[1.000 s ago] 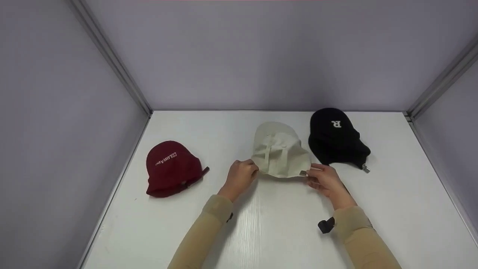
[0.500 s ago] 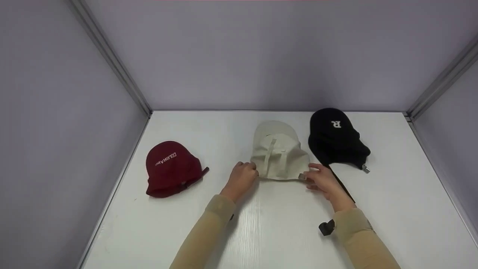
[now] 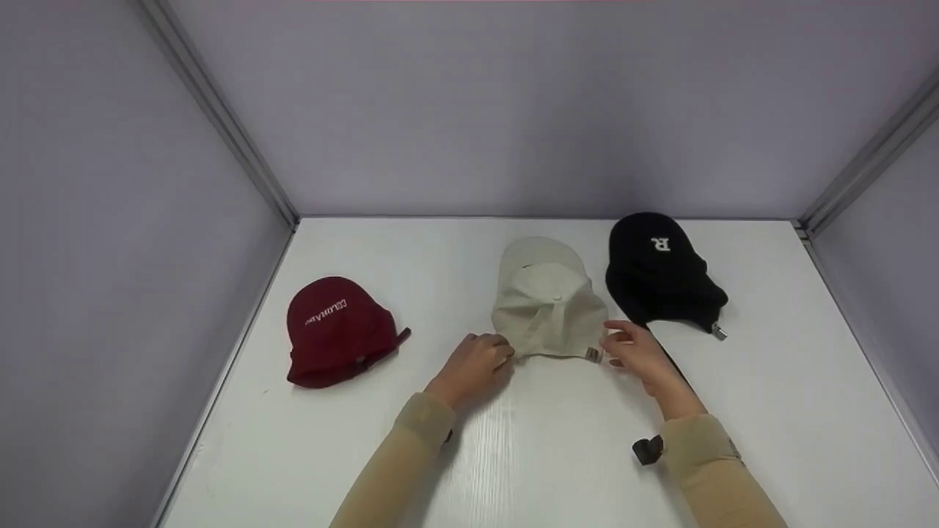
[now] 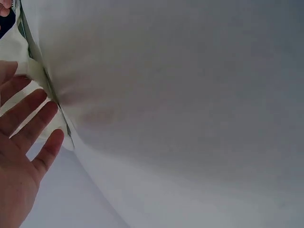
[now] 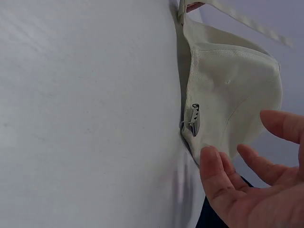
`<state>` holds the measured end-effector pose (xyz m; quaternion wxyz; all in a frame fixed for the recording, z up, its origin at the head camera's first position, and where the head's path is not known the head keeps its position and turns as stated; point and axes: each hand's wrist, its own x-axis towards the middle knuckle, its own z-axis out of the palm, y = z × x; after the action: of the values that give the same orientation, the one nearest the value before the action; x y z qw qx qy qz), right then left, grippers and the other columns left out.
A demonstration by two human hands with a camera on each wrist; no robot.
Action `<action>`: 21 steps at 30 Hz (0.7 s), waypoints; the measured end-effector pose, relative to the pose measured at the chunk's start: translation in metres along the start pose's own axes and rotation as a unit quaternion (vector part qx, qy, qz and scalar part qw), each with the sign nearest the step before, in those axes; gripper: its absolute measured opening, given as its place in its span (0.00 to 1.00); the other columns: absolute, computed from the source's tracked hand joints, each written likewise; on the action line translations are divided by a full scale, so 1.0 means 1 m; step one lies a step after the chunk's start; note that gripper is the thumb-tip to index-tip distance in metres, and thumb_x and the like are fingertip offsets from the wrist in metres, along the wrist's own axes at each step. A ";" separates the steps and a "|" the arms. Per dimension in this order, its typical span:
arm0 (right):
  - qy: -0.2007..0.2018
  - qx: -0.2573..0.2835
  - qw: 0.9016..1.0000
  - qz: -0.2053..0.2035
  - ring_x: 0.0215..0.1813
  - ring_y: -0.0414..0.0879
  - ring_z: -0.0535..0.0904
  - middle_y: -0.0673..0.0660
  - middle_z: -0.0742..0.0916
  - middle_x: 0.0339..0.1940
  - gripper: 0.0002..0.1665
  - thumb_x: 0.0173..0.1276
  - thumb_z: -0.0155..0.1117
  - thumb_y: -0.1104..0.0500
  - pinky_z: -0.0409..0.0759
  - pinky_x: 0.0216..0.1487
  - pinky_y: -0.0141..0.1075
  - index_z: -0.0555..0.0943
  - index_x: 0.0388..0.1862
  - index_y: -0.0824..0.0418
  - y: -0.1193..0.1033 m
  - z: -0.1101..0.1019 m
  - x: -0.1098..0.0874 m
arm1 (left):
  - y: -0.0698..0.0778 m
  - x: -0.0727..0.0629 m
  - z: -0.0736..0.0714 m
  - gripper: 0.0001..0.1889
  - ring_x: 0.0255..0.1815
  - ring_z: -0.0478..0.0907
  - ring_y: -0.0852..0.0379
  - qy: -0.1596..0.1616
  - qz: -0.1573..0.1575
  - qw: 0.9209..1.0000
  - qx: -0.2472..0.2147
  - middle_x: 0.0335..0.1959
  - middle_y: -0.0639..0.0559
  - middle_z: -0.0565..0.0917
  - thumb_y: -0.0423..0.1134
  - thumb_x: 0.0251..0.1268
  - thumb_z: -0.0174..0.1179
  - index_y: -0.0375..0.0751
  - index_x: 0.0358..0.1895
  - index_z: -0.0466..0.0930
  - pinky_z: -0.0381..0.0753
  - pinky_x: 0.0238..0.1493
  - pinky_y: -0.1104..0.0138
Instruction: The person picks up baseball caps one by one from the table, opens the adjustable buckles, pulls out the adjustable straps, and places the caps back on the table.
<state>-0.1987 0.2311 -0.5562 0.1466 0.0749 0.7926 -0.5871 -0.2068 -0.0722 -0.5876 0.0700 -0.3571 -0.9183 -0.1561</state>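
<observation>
A cream baseball cap (image 3: 557, 308) lies on the white table, brim toward the back wall and rear edge toward me. My left hand (image 3: 473, 367) is at its near left corner. In the left wrist view, thumb and index finger pinch the cloth edge, while the other fingers (image 4: 50, 147) spread out. My right hand (image 3: 642, 359) is beside the near right corner, its fingers (image 5: 211, 161) loosely extended and holding nothing. Close to those fingertips, a metal buckle (image 5: 194, 118) sits on the rim. A loose cream strap (image 5: 251, 23) extends from the left-hand side of the rim.
A red cap (image 3: 341, 334) with white lettering lies to the left. Near the back right is a black cap (image 3: 660, 271) with a white R, close to the cream cap. Grey walls (image 3: 440, 110) enclose the white table (image 3: 440, 257) at the back and sides.
The cream cap's near edge has been lowered toward me and lies flatter. The upright strap has sunk down. My left hand moved slightly nearer, and my right fingers came off the buckle.
</observation>
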 end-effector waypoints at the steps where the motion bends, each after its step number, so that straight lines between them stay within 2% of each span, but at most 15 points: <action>1: 0.003 -0.005 1.000 -0.010 0.52 0.55 0.76 0.64 0.76 0.53 0.30 0.74 0.57 0.60 0.78 0.53 0.45 0.65 0.70 0.70 -0.001 0.001 -0.001 | 0.001 -0.001 0.000 0.10 0.47 0.81 0.53 -0.005 -0.005 1.000 -0.011 0.45 0.52 0.84 0.39 0.72 0.56 0.45 0.42 0.87 0.76 0.47 0.58; 5: 0.010 -0.022 0.998 -0.061 0.55 0.56 0.77 0.68 0.75 0.56 0.29 0.74 0.57 0.61 0.78 0.53 0.46 0.65 0.71 0.69 -0.006 0.006 -0.003 | 0.005 -0.005 0.000 0.12 0.54 0.78 0.52 -0.028 -0.032 0.998 -0.051 0.50 0.51 0.83 0.40 0.72 0.54 0.44 0.46 0.87 0.73 0.54 0.57; 9: 0.020 -0.062 0.988 -0.138 0.58 0.59 0.76 0.70 0.74 0.57 0.30 0.72 0.60 0.64 0.77 0.53 0.49 0.66 0.71 0.68 -0.011 0.014 -0.003 | 0.008 -0.007 -0.001 0.11 0.55 0.78 0.51 -0.040 -0.032 0.998 -0.038 0.52 0.48 0.83 0.36 0.71 0.56 0.43 0.48 0.87 0.74 0.55 0.56; 12: 0.042 -0.109 0.972 -0.203 0.59 0.61 0.74 0.69 0.72 0.60 0.30 0.70 0.63 0.66 0.77 0.53 0.51 0.69 0.69 0.67 -0.015 0.020 -0.004 | 0.011 -0.008 -0.001 0.11 0.56 0.78 0.50 -0.045 -0.035 0.998 -0.036 0.53 0.46 0.82 0.36 0.72 0.55 0.42 0.48 0.87 0.74 0.56 0.56; 15: 0.056 -0.150 0.953 -0.257 0.63 0.61 0.70 0.68 0.69 0.64 0.31 0.68 0.65 0.66 0.76 0.55 0.53 0.71 0.69 0.65 -0.019 0.026 -0.004 | 0.016 -0.009 -0.001 0.11 0.57 0.77 0.50 -0.051 -0.053 0.996 -0.044 0.53 0.47 0.82 0.39 0.74 0.54 0.42 0.47 0.86 0.72 0.58 0.55; 21: 0.044 -0.239 0.919 -0.312 0.70 0.63 0.63 0.68 0.65 0.71 0.33 0.66 0.68 0.63 0.66 0.63 0.58 0.70 0.70 0.61 -0.026 0.037 -0.002 | 0.025 -0.009 0.001 0.16 0.56 0.77 0.53 -0.053 -0.080 0.995 -0.024 0.48 0.50 0.84 0.51 0.74 0.53 0.44 0.43 0.84 0.71 0.56 0.55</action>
<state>-0.1988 0.1884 -0.5411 -0.0651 -0.1876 0.8981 -0.3925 -0.1834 -0.0603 -0.5850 -0.0003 -0.2921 -0.9422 -0.1642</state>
